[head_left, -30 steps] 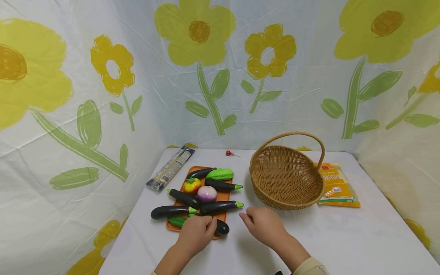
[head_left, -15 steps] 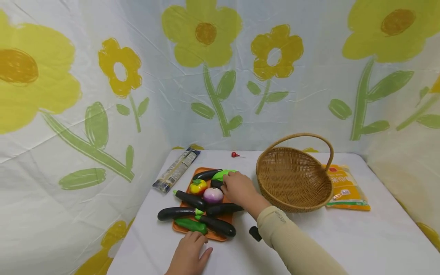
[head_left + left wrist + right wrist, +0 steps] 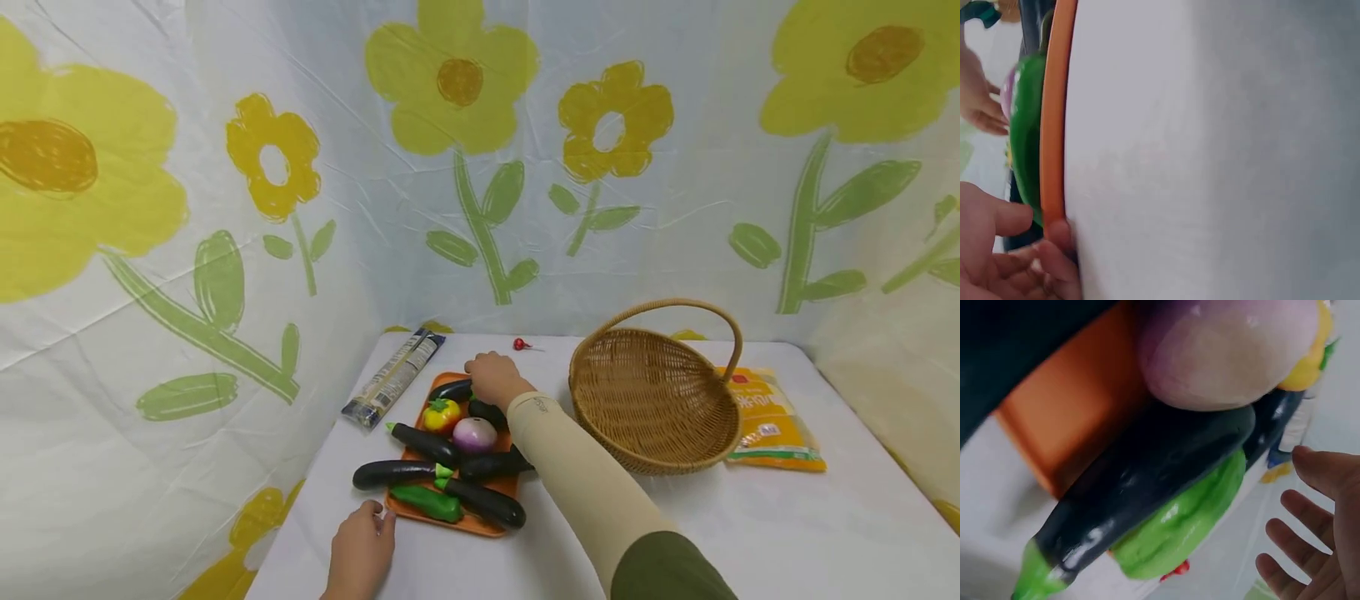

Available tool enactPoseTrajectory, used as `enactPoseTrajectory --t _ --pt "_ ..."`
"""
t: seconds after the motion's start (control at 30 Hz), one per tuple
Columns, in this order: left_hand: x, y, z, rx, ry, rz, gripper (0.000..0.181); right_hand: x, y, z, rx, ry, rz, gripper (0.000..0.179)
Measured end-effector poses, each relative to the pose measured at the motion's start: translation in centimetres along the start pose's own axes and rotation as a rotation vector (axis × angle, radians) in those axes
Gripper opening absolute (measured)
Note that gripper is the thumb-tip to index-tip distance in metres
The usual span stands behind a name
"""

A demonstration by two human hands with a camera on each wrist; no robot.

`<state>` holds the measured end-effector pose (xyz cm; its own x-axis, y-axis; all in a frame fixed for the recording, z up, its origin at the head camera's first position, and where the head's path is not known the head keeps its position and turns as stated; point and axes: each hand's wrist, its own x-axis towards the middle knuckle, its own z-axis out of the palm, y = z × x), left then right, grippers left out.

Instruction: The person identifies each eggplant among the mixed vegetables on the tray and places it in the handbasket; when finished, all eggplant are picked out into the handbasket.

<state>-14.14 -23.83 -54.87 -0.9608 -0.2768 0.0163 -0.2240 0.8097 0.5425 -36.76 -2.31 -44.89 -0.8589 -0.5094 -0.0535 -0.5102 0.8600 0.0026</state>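
An orange tray [image 3: 480, 525] carries several dark eggplants [image 3: 397, 473], a green pepper [image 3: 429, 503], a purple onion [image 3: 474, 434] and a yellow-red bell pepper [image 3: 442, 415]. At the tray's near left corner is my left hand [image 3: 362, 546]; in the left wrist view its fingertips touch the outer rim, with the thumb near the green pepper. My right hand [image 3: 495, 379] reaches over the far end of the tray. In the right wrist view its fingers are spread and hold nothing, beside a light green ridged vegetable [image 3: 1179, 531], which the hand mostly hides in the head view.
A wicker basket [image 3: 652, 400] with a tall handle stands right of the tray, partly over an orange food packet [image 3: 776, 425]. Left of the tray lies a long packet [image 3: 393, 379]. A small red item [image 3: 519, 343] with a thin stick lies at the back.
My right hand has reached from the near side to the tray's far end. My left hand has uncurled and shifted left to the near corner. The tray and vegetables look unmoved.
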Motion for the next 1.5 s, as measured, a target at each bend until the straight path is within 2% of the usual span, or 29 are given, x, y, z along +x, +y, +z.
enactPoseTrajectory --t 0.07,0.13,0.23,0.33,0.5,0.9,1.07,1.23,1.37,1.5 --pt "0.6 -0.4 0.2 -0.06 -0.01 -0.04 0.021 0.7 -0.2 0.5 -0.02 -0.026 -0.01 0.031" --pt "0.9 -0.8 0.5 -0.118 -0.011 -0.046 0.018 1.4 -0.4 1.0 -0.021 -0.041 -0.018 0.029" --pt "1.1 -1.0 0.7 -0.192 -0.042 -0.059 0.016 2.2 -0.4 1.8 0.015 -0.062 -0.017 0.029" --pt "1.1 -1.0 0.8 -0.227 -0.09 -0.083 0.016 2.8 -0.3 2.6 0.063 -0.086 0.001 0.029" --pt "1.0 -0.9 0.8 -0.235 -0.131 -0.12 0.018 3.5 -0.1 3.8 0.105 -0.115 0.03 0.027" --pt "0.9 -0.9 0.9 -0.233 -0.149 -0.119 0.02 4.3 0.3 6.0 0.13 -0.097 0.04 0.027" --pt "1.0 -0.9 0.9 -0.233 -0.139 -0.102 0.02 4.6 0.3 5.7 0.133 -0.033 0.037 0.031" --pt "1.3 -1.0 0.7 -0.222 -0.133 -0.069 0.02 4.1 -0.3 4.0 0.125 0.037 -0.005 0.036" --pt "1.8 -1.3 0.3 -0.217 -0.137 -0.059 0.019 2.5 -0.8 1.5 0.126 0.065 -0.032 0.043" --pt "2.3 -1.6 -0.1 -0.221 -0.133 -0.063 0.019 0.2 -0.8 -1.0 0.121 0.101 -0.044 0.046"
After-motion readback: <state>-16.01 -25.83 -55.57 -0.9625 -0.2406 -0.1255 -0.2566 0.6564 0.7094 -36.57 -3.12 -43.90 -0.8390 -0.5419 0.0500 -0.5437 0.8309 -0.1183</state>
